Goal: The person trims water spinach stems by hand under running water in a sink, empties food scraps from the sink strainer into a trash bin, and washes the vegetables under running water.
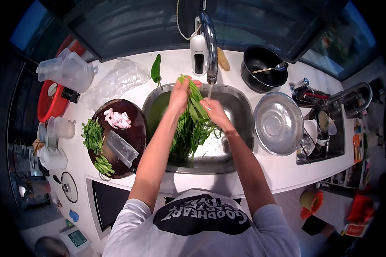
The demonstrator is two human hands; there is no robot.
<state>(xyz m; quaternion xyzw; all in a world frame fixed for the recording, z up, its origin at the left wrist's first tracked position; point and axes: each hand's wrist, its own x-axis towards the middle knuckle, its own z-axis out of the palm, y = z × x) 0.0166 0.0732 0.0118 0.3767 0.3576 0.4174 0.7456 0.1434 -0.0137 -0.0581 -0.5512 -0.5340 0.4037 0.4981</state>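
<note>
A bunch of long leafy greens (188, 132) hangs over the steel sink (240, 109), its leaves trailing down into the basin. My left hand (180, 95) is closed round the pale stem ends near the sink's back edge. On the other side of the bunch, my right hand (213, 110) has its fingers closed on the stems, close under the tap (212, 51). A thin stream of water falls from the spout beside my right hand.
Left of the sink, a dark round board (137, 128) holds a cleaver (121, 148), chopped greens (92, 136) and pale pieces (117, 119). A green pepper (155, 68) lies behind the sink. To the right are a black pot (255, 64) and a metal bowl (278, 124).
</note>
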